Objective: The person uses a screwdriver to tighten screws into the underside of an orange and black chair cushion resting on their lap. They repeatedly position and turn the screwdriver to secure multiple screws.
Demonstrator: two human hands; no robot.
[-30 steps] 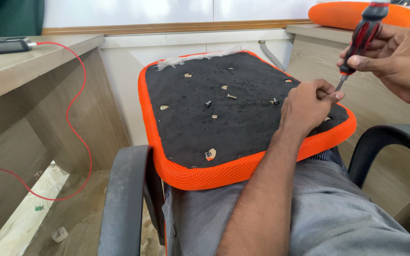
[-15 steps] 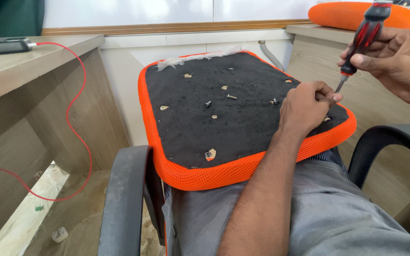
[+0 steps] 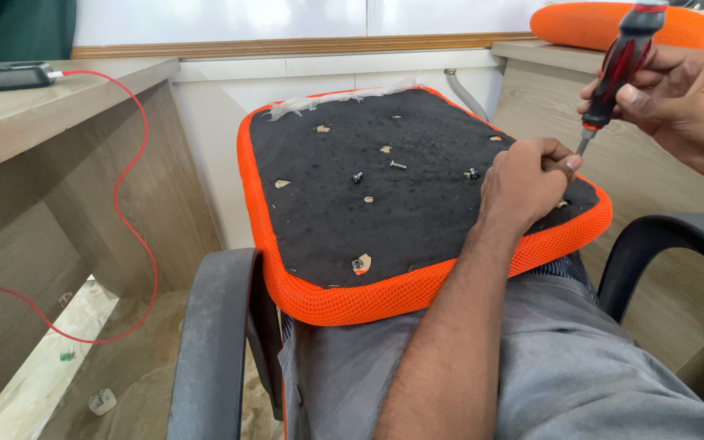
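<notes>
Seat cushion (image 3: 344, 236) on lap, between armrests (image 3: 205, 342)

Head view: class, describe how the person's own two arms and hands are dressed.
Both are bare: the left hand and forearm show no sleeve, glove, watch or ring. The right hand is also ungloved, its wrist bare up to the picture's edge.
</notes>
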